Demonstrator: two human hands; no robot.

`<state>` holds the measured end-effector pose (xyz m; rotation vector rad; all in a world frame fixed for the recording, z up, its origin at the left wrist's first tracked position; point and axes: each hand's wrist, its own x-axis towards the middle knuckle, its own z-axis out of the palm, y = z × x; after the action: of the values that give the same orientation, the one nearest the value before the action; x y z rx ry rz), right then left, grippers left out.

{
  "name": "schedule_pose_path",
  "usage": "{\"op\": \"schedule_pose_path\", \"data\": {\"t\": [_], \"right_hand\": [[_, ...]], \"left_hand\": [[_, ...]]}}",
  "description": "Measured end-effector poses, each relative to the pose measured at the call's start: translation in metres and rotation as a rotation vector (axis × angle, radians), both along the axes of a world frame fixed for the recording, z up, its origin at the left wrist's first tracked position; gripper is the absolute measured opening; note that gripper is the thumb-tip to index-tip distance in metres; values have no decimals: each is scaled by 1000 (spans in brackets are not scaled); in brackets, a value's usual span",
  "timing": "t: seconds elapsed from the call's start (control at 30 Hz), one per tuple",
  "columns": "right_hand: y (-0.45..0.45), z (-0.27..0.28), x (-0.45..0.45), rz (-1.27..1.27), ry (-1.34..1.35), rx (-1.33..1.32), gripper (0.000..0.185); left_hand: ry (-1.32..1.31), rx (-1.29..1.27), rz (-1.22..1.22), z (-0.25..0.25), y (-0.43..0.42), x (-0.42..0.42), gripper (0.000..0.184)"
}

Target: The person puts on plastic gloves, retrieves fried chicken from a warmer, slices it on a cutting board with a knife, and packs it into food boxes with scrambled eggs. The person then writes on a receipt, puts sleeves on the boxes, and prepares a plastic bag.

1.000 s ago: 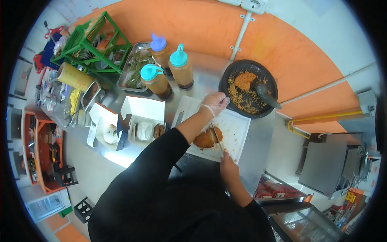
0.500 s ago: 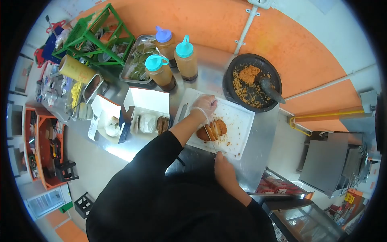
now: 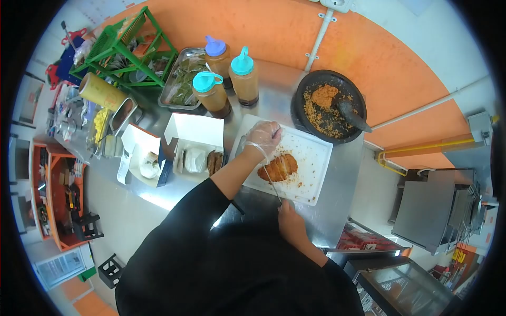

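My right hand [image 3: 289, 217] grips a knife [image 3: 273, 184] by its handle, the thin blade pointing away from me over the left part of a browned, fried cutlet [image 3: 278, 168]. The cutlet is cut into several strips lying close together on a white cutting board [image 3: 316, 158] among scattered crumbs. My left hand [image 3: 263, 135], in a clear plastic glove, is curled into a fist above the board, beyond the cutlet and apart from it. Nothing shows in that fist. Left of the board, an open box [image 3: 196, 129] holds a white wrapped lump and brown pieces.
A second open box [image 3: 141, 145] stands further left. Behind are squeeze bottles [image 3: 245, 84], a metal tray of leaves [image 3: 184, 79] and a green rack [image 3: 124, 50]. At the back right sits a dark stone mortar [image 3: 300, 118] with orange-brown crumbs and a pestle [image 3: 353, 117].
My left hand has shifted slightly left. The knife has moved a little left across the cutlet, and my right hand slightly down with it. The strips look closer together.
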<state>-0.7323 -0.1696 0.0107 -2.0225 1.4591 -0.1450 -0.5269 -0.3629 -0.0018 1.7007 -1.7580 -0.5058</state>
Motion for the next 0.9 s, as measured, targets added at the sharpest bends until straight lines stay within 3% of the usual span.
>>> {"op": "schedule_pose_path", "data": {"t": [0.17,0.23,0.37,0.43,0.5,0.53,0.6,0.63,0.7,0.73,0.8,0.9], "right_hand": [[-1,-3,8,40,40,-5,21],[-6,7,16,32,177,93,20],[-7,-30,7,7,175,31,19],[-16,-23,2,7,103,152,22],[-24,-14,-7,-26,5,159,25],[-24,-10,-12,-55,-92,186,29],[-20,-1,-20,-111,-166,182,32],[-18,4,-24,-168,-242,179,34],[-18,21,-32,-210,-275,157,35],[-17,25,-37,-249,-307,130,37],[-16,22,-47,-286,-267,107,36],[-15,14,-61,-351,-203,89,33]], "left_hand": [[-15,75,53,-31,4,3,21],[-10,100,82,-35,-1,6,21],[26,20,-26,-39,4,13,17],[66,7,-66,-33,5,14,17],[309,-404,51,-27,11,16,20],[309,-408,48,-20,25,18,20],[354,-284,152,-5,67,17,39],[354,-282,150,-10,83,10,39],[217,-80,132,-25,112,-2,66],[214,-74,130,-30,120,-6,66],[-65,2,-42,-39,128,-13,87],[-62,79,-34,-61,120,-17,91]]}}
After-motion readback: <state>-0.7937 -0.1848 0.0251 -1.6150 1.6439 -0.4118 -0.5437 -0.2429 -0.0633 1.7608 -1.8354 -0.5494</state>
